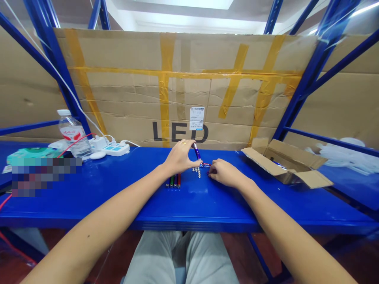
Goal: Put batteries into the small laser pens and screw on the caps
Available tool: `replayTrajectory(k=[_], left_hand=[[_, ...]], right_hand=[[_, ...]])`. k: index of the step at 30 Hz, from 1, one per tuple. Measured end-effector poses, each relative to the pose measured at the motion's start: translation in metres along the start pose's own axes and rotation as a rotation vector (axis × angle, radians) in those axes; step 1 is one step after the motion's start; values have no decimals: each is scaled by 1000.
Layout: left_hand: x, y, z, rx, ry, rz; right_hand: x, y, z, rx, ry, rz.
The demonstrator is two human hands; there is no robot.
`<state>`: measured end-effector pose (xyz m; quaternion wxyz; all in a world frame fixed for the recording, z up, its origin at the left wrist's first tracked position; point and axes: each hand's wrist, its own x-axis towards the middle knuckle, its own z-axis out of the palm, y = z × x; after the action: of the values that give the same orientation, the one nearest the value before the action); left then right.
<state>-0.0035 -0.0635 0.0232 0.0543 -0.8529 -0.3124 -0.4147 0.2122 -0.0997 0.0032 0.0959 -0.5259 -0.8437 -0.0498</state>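
My left hand (181,156) holds a slim purple metal tube (197,152) with a silver end, thumb at its lower end and fingers at its top. The tube is tilted above the blue table (118,193). My right hand (223,172) rests on the table just to the right, its fingers curled together at a small purple piece (208,173), mostly hidden. Between the hands lie several small round silver pieces (199,173) and red tubes (206,165). Under my left wrist is a row of several coloured tubes (175,182) with silver ends.
An open cardboard box (281,161) stands on the right, with a bluish thing inside. At the left are a plastic bottle (74,134), a white power strip (117,149) with cables and a green packet (29,154). A large cardboard sheet (130,98) forms the back wall.
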Motion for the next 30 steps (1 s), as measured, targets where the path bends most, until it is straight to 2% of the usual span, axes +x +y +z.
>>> replayTrajectory(k=[5, 9, 11, 13, 15, 18, 21, 24, 30], left_hand=[[-1, 0, -1, -46, 1, -20], [1, 2, 0, -193, 13, -81], [3, 5, 1, -428, 23, -204], [6, 8, 1, -767, 10, -399], [8, 11, 1, -1080, -29, -592], [10, 16, -1, -1322, -92, -781], [9, 21, 0, -1390, -189, -884], [6, 24, 4, -1365, -271, -914], [3, 27, 8, -1171, -302, -887]], right_hand=[[-1, -7, 2, -48, 12, -87], [-3, -8, -1, 58, 148, -97], [-2, -6, -3, 235, 265, -63], [-1, -3, -3, 486, 346, 15], [3, -4, -1, 769, 344, 109], [8, -10, 5, 1158, 263, 220], [11, -15, 8, 1443, 201, 305], [11, -16, 6, 1593, 139, 319], [7, -17, 1, 1588, 144, 262]])
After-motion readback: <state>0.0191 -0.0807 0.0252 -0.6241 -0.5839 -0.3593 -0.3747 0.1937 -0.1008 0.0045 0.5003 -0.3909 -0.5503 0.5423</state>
